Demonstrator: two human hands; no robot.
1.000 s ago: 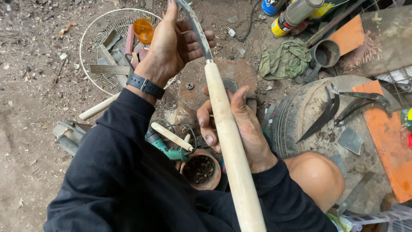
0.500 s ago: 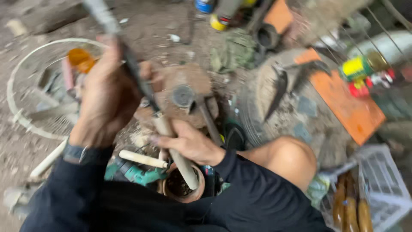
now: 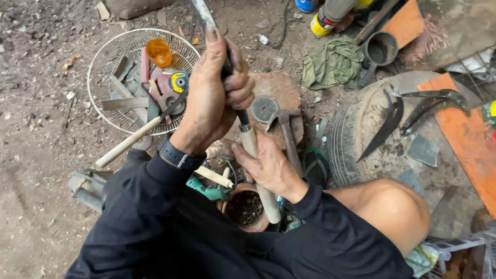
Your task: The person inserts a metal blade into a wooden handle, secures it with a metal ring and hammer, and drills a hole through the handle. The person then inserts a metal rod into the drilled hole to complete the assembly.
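Since a moment ago the left hand (image 3: 209, 98) has closed its grip on the metal blade (image 3: 204, 18) while the right hand (image 3: 266, 165) clasps the pale wooden handle (image 3: 258, 170), now upright over the clay pot (image 3: 245, 209) on the ground.

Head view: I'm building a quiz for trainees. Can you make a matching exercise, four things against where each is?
Things:
1. left hand
2. right hand
3. hammer
4. orange cup

Places:
A. in the wire fan guard
B. on the pale wooden handle
C. on the dark metal blade
D. lying on the rusty block

Pairs: 1-C, 2-B, 3-D, 4-A
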